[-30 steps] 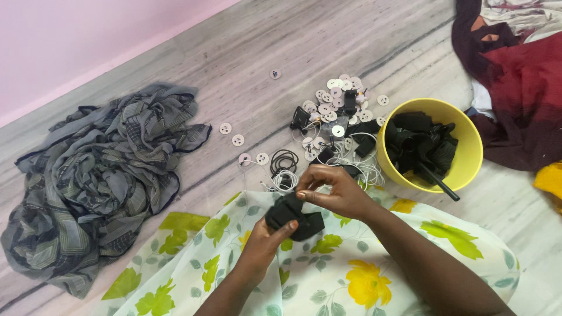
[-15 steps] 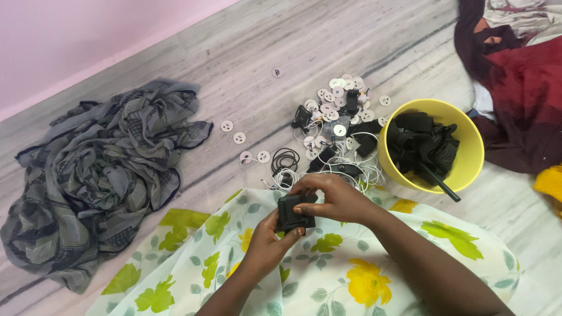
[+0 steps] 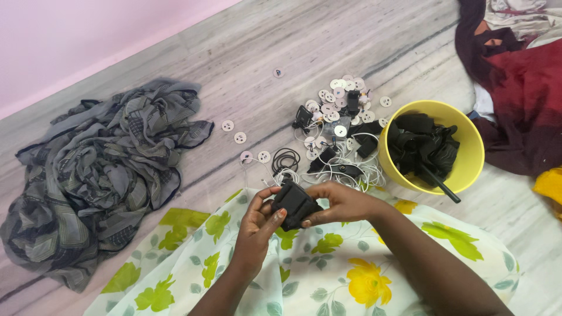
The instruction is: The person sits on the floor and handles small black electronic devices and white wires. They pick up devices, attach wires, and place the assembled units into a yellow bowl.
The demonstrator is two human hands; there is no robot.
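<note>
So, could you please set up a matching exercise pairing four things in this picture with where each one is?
Things:
1. black pouch
2. yellow bowl
3. grey patterned cloth
4. white buttons

Places:
a. loose on the floor, far side of the bowl
b. held in both hands
c. heaped at the left
d. right of the cords, full of black pieces

Pairs: 1-b, 2-d, 3-c, 4-a

- Light: bright, even, diffuse; source direction cannot be told.
- Shadows: soft, faint, close under objects.
- Glare: none.
- Focus: sharp overall; slight softness and wide-angle stretch at edges.
</note>
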